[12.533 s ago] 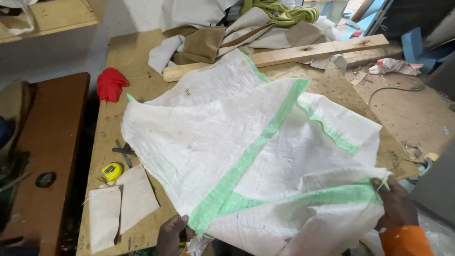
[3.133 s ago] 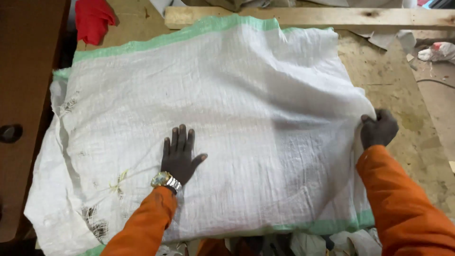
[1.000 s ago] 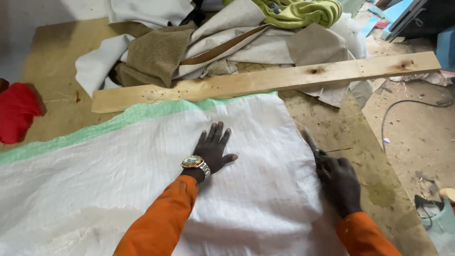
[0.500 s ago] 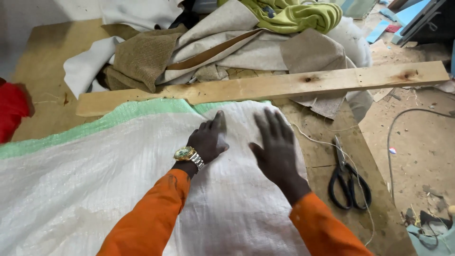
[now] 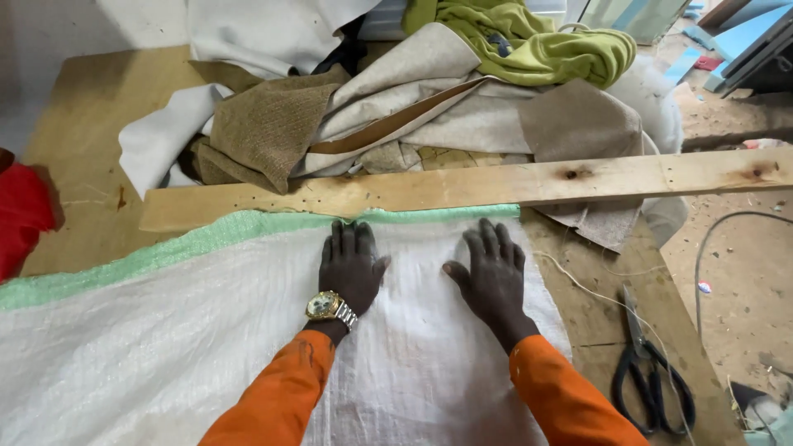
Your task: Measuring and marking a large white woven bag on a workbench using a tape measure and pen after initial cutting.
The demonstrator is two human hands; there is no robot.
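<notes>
Orange sleeves came first into view, and from them both hands lay flat on the white woven sack (image 5: 248,347), which was spread over the wooden table (image 5: 83,124). The left hand (image 5: 351,266) and the right hand (image 5: 491,268) were open, fingers a little apart, gripping nothing; they seemed to press the cloth flat near its green edge. Black scissors (image 5: 648,372) lay just beside the sack on the right, with a thin cord near them. Behind the fingertips a long wooden plank (image 5: 496,183) crossed the table, touching the green border. Farther back was a heap of beige fabric scraps (image 5: 388,107) and a green cloth (image 5: 537,41).
</notes>
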